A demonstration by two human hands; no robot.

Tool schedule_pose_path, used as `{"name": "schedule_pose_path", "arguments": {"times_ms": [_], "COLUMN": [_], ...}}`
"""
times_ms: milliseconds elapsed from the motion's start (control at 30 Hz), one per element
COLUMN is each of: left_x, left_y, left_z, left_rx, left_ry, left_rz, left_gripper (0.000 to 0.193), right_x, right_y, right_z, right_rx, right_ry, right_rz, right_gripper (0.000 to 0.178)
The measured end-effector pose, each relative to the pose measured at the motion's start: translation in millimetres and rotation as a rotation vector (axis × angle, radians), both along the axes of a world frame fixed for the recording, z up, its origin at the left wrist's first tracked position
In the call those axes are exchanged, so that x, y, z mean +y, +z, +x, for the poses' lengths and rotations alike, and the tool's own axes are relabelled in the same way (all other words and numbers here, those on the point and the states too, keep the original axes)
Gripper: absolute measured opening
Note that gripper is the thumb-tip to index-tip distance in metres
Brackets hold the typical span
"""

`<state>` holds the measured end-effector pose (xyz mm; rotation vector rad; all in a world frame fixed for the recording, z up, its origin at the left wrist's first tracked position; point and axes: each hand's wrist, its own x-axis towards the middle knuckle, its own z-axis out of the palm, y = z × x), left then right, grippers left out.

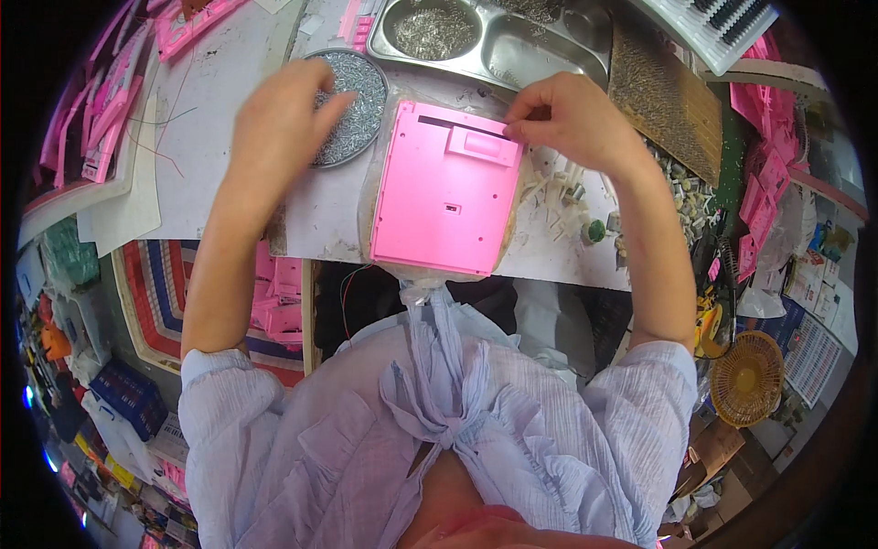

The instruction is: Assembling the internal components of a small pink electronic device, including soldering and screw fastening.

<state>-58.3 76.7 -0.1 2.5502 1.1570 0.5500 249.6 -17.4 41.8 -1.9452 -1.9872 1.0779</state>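
A pink plastic case [437,206] lies on a plastic-wrapped pad at the table's near edge, with a slot along its top and a small raised block below that slot. Just over its upper right corner, my right hand [572,119] has thumb and fingertips pinched together; whatever they hold is too small or hidden to name. To the left, a round metal dish [358,123] is full of small silvery screws. My left hand [283,114] reaches over the dish, thumb stretched away from the fingers, whose tips are partly hidden. I see nothing held in it.
Behind the case stands a metal compartment tray [498,69] holding small metal parts. A brown board [663,101] covered with small pieces lies to its right. Loose small parts [585,206] are scattered beside the case. Pink plastic parts [110,119] are heaped at far left.
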Motion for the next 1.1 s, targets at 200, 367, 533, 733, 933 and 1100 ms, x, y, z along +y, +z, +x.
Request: {"name": "schedule_pose_path", "arguments": {"times_ms": [200,367,533,733,933,1100], "left_x": [14,17,16,-37,-89,-91], "left_y": [-19,-22,-27,-2,8,-8], "left_z": [-31,-32,-36,-17,30,77], "left_rx": [0.171,0.055,0.005,-0.248,-0.285,-0.226], "left_ry": [-0.096,-0.022,0.021,-0.213,-0.477,-0.575], "left_rz": [0.019,0.014,0.057,-0.215,-0.144,0.076], "left_gripper": [0.015,0.014,0.014,0.013,0.014,0.012], "right_x": [52,106,128,121,75,-26], "right_y": [11,-51,-66,-58,-16,1], "right_z": [-47,-131,-146,-136,-97,-33], "right_rx": [-0.073,-0.416,-0.44,-0.445,-0.165,0.004], "right_ry": [0.187,0.519,0.479,0.448,0.15,-0.142], "right_rz": [0.415,0.79,0.7,0.74,0.986,0.891], "right_gripper": [0.016,0.017,0.02,0.022,0.015,0.012]}}
